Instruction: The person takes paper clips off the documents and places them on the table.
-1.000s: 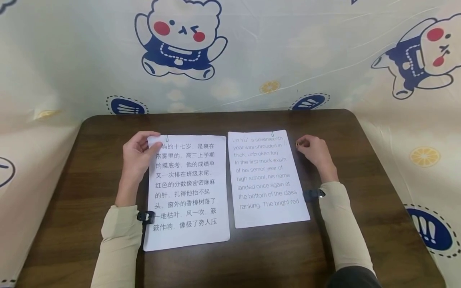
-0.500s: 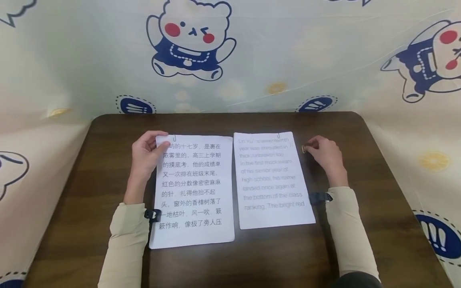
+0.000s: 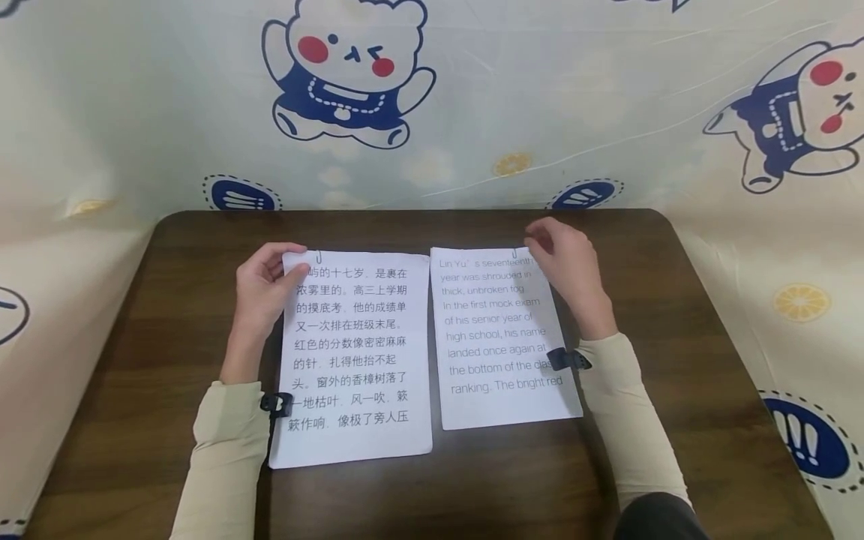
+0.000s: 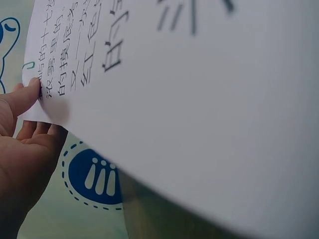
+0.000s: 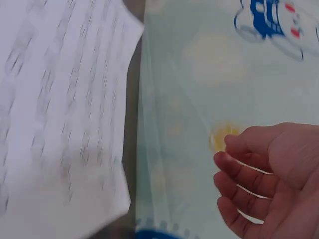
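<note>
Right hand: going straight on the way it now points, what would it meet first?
Likely the patterned cloth behind the table: in the head view, the right hand points beyond the English page toward that cloth. Depth is unclear, so the table could come first.

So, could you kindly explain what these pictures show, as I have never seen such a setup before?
There is no machine here, only two bare hands: a left hand and a right hand. The wide picture is taken from the head, looking down; the two closer ones are taken from the left and right wrists. On the dark table are a Chinese sheet and an English sheet, each with a paper clip at its top edge. The left hand pinches the Chinese sheet's top left corner. The right hand is at the English sheet's top right corner; whether it holds anything small, I cannot tell.
</note>
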